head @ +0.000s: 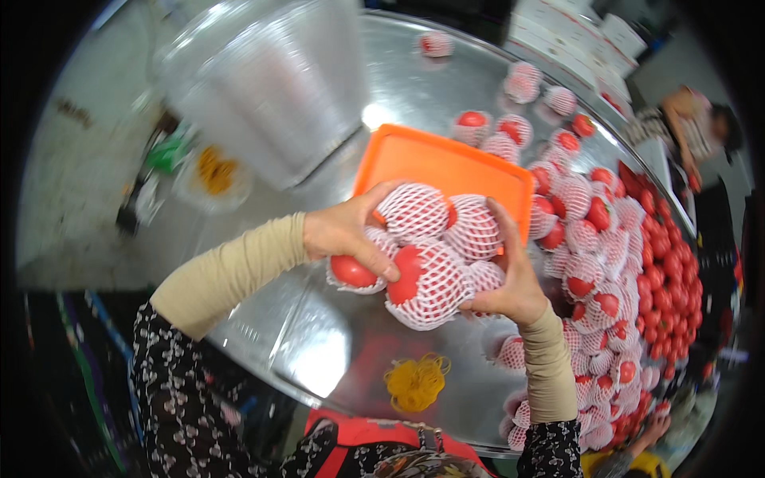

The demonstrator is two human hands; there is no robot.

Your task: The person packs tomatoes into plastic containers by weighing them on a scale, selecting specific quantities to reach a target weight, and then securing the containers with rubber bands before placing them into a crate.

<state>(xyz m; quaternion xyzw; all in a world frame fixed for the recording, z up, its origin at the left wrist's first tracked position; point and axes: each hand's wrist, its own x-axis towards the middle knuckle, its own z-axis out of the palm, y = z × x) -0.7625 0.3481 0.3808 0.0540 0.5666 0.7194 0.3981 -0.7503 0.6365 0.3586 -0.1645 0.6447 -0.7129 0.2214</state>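
Observation:
Several red tomatoes in white foam nets are gathered between my two hands, over the near edge of an orange plastic tray (pixel 442 158). My left hand (pixel 346 233) grips the cluster from the left, its thumb on the large front tomato (pixel 430 287); a part-bare tomato (pixel 355 272) lies just under that hand. From the right, my right hand (pixel 517 284) clasps the cluster, its fingers around the netted tomato (pixel 475 227) on that side. Another netted tomato (pixel 413 210) sits at the back of the bunch. The undersides of the tomatoes are hidden.
A tall stack of clear plastic containers (pixel 281 77) stands left on the metal table (pixel 263 334). Yellow rubber bands (pixel 416 382) lie near the front edge. A heap of netted tomatoes (pixel 597 305) and bare tomatoes (pixel 666 275) covers the right. Another person (pixel 687 128) is beyond white boxes (pixel 568 42).

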